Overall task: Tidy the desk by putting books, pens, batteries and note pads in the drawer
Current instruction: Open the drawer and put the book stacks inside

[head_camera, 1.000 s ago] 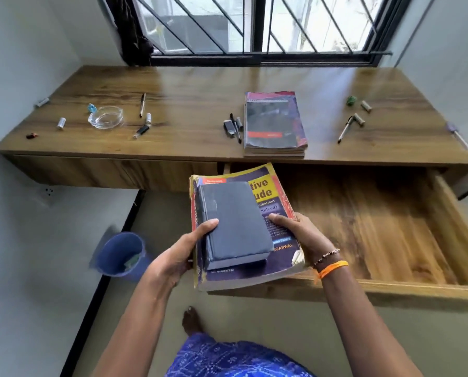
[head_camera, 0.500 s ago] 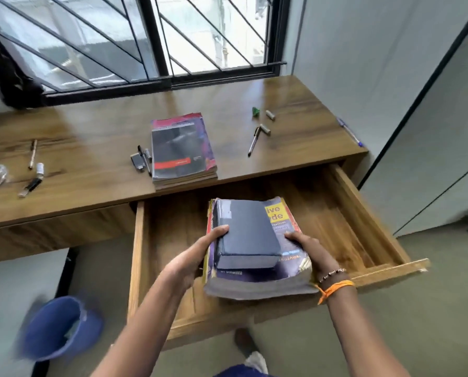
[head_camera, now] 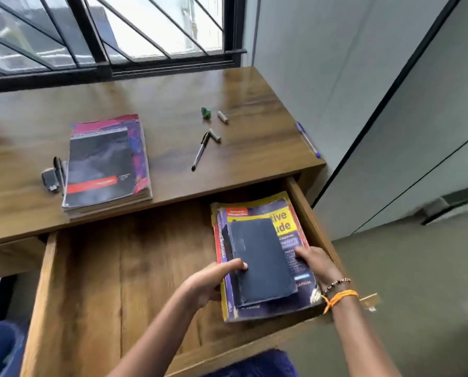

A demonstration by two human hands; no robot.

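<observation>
left hand (head_camera: 209,284) curled round the left edge of the stack, thumb laid over the dark blue book (head_camera: 262,263). right hand (head_camera: 315,263) grasping the right edge, fingers spread on the cover of the yellow paperback (head_camera: 268,254) beneath. both hands clamped on, neither let go.

stack low in the right end of the open drawer (head_camera: 118,281), close beside its right wall, looking seated or nearly so on the drawer floor; contact underneath hidden.

probably heavy: thick, well-worn paperback, corners curled, soft enough to sag if held by one edge. best carried from both long sides, as here, or from underneath. smaller hardback on top stiff, smooth-covered, free to slide unless pinned by a thumb.

farther out on the counter (head_camera: 173,85): second stack of books (head_camera: 106,164), thinner and floppy-looking, better lifted with a flat palm below. beside it a small black object (head_camera: 49,179), too blurred to name. black pen (head_camera: 200,152), two batteries (head_camera: 223,117), a green bit (head_camera: 206,112), and a blue pen (head_camera: 307,140) at the right rim: light, round, apt to roll, suited to a fingertip pinch at mid-length.
</observation>
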